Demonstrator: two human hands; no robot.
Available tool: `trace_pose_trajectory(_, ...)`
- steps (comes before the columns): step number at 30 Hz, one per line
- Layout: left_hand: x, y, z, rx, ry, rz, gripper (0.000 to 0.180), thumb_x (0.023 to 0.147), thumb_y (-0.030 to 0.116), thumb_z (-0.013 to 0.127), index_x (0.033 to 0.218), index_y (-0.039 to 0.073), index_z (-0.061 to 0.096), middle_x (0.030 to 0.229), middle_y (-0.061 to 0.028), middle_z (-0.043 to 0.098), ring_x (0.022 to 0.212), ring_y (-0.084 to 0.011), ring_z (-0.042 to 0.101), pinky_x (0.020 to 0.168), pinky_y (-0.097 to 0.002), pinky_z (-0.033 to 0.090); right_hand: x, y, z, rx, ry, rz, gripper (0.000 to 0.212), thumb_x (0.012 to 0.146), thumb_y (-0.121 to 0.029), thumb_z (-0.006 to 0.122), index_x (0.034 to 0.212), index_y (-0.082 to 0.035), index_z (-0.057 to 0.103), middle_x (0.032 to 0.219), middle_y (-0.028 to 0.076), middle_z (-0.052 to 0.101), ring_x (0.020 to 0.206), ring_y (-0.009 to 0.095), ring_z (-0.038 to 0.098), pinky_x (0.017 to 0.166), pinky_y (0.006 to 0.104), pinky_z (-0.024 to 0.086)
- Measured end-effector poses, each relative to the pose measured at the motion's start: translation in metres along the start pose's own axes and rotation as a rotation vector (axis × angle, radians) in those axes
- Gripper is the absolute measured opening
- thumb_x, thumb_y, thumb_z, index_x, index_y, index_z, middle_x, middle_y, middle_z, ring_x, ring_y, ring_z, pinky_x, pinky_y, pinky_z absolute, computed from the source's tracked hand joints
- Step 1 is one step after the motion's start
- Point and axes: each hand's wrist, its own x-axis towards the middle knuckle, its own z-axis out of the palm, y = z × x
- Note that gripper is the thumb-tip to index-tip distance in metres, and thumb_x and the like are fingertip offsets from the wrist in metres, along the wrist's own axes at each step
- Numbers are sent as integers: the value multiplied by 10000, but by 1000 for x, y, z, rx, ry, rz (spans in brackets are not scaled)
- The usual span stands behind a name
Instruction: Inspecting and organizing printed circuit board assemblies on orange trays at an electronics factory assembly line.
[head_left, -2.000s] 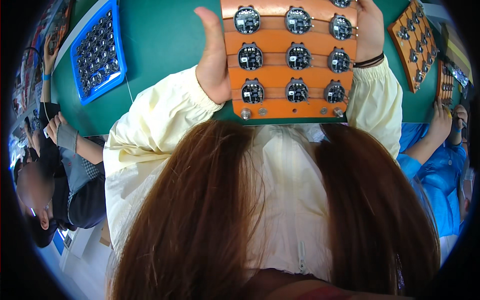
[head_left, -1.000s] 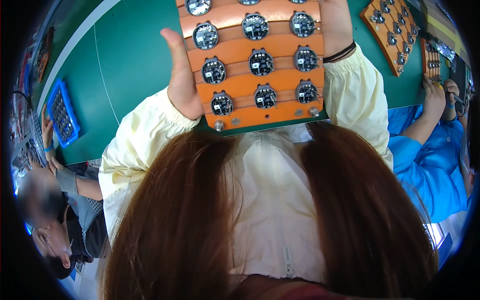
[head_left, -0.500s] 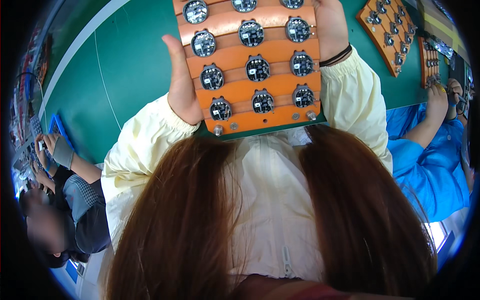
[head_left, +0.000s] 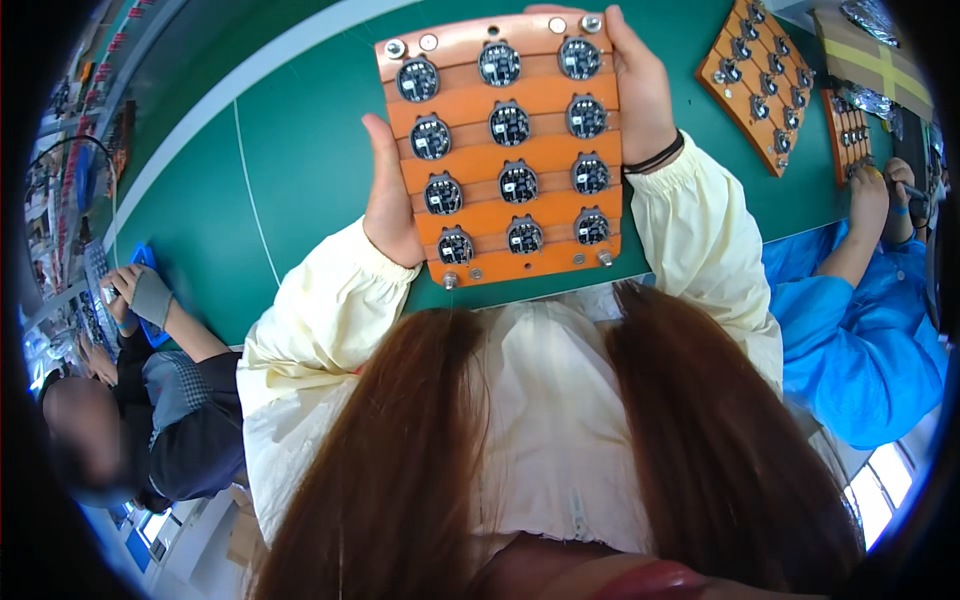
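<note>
Between my two hands I hold an orange fixture plate (head_left: 470,215), its face turned up toward me. Rows of small round black circuit boards (head_left: 509,123) sit in its pockets, and metal pins stand at its corners. My left hand (head_left: 392,195) grips the plate's left edge, thumb up along the side and the other fingers hidden beneath. Around the right edge, near the far corner, my right hand (head_left: 643,95) is closed, its fingers mostly behind the plate.
A green work table (head_left: 310,150) lies under the plate. At right are a second orange plate (head_left: 765,85) with round boards, another orange plate (head_left: 848,135) by a co-worker in blue (head_left: 850,320), and a cardboard box (head_left: 875,60). At left, a co-worker's gloved hand (head_left: 150,295) is beside a blue tray (head_left: 148,262).
The whole orange plate has come into view, its far edge now showing. It looks smaller and flatter to me, and my hands have moved with it. My view has shifted slightly.
</note>
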Motion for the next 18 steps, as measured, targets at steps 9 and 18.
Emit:
trace_pose_trajectory(9, 2, 12, 5, 488, 123, 199, 742, 874, 632, 184, 1367, 83, 266, 1346, -146, 392, 1201, -305, 437, 962, -452, 419, -16, -3, -20, -121, -40, -135, 456, 980, -339, 316, 1182, 30, 491, 1123, 106, 581, 1015, 187, 568, 895, 318, 452)
trace_pose_trajectory(18, 28, 59, -10, 806, 235, 200, 390, 945, 332, 414, 1144, 10, 505, 1091, -118, 604, 952, -213, 609, 828, -349, 502, -24, -4, -60, -515, -132, -116, 336, 940, -251, 445, 984, 45, 598, 828, 97, 643, 674, 142, 626, 580, 241, 525)
